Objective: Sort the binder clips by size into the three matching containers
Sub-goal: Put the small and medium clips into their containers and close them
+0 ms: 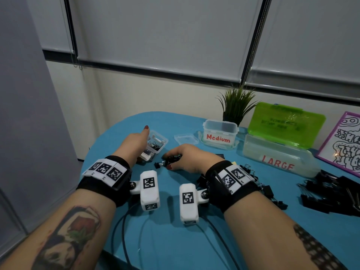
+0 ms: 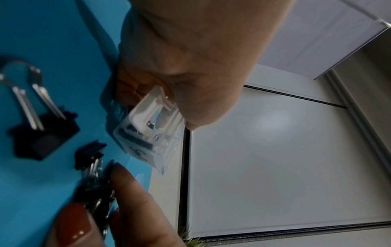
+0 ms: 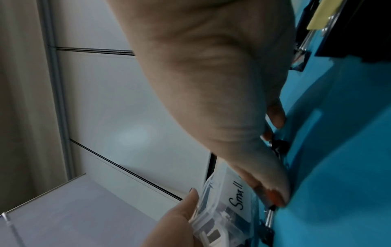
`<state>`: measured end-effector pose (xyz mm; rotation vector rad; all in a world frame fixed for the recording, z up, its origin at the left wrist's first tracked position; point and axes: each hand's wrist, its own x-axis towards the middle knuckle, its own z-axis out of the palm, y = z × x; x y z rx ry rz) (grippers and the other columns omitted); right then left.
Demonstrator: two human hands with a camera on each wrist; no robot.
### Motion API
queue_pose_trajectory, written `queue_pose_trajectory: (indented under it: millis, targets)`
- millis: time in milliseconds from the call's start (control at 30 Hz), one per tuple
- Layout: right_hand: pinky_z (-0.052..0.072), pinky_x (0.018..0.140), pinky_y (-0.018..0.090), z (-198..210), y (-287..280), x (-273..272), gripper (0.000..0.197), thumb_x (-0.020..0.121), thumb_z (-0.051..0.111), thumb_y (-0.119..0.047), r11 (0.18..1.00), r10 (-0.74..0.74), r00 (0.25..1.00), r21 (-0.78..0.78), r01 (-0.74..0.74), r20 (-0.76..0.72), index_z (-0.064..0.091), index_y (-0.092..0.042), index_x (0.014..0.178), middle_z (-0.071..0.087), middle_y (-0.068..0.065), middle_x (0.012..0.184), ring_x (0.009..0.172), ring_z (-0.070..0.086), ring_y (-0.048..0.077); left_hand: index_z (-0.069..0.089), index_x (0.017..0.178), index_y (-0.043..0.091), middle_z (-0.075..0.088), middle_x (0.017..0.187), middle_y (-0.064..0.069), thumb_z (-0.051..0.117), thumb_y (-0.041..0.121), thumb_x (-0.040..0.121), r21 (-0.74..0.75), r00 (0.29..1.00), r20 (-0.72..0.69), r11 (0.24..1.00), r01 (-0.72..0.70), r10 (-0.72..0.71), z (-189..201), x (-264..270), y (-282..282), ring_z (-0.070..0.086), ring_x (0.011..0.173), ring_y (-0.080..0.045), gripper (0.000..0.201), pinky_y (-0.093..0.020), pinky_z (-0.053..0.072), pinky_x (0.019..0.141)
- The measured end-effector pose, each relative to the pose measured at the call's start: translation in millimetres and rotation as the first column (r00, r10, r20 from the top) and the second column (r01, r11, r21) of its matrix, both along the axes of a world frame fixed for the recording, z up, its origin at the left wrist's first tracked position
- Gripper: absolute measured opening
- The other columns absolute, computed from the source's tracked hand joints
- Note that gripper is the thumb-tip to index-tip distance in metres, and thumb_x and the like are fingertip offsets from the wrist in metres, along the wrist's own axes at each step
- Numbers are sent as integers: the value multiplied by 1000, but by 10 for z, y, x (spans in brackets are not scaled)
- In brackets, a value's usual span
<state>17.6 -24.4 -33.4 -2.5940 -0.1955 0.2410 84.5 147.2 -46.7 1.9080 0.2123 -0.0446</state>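
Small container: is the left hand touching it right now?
Touching. The left wrist view shows the left hand curled round the small container, fingers under it and thumb against its rim; the head view agrees.

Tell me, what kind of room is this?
Probably an office or meeting room: roller blinds cover the windows, a small potted plant stands on the blue table, and heaps of binder clips lie there.

Left hand [image 1: 134, 142] gripping small clear box [image 1: 155, 146], right hand [image 1: 188, 157] over small clips [image 1: 172, 158]
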Motion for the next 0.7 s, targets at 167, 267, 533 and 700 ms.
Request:
queue_pose_trajectory:
  millis: [167,267,533,700]
  targets:
    - [44,77,14,-14,-33,51,35,88,74,-9,999,-33,997,22,32,63,76,-27,117,76,-6,106,85,62,4,71,113,15,68,107,-17,39,68,90,-42,1000,8,999,11,-11,-37,13,9,67,100,-38,66,-51,52,96]
    - [48,71,14,-20,-40,62,34,87,72,1,992,-106,989,84,98,103,78,-23,110,76,-3,100,77,64,6,71,114,16,69,106,-16,38,68,91,-36,1000,8,999,15,-15,-33,10,18,67,100,-37,65,-50,52,96]
    - [43,53,14,-89,-63,165,22,82,76,0,954,-269,949,184,238,166,78,-21,88,64,-7,73,64,58,8,67,124,13,63,112,-13,36,61,99,33,1000,14,999,27,-28,-10,-7,-11,62,105,-33,62,-40,48,94]
    - [44,49,11,-120,-93,210,19,83,75,2,902,-339,929,329,278,145,78,-17,82,68,-4,73,65,60,9,65,122,6,58,109,-13,33,58,101,130,997,19,989,69,-72,13,-34,-37,57,98,-30,65,-36,44,86]
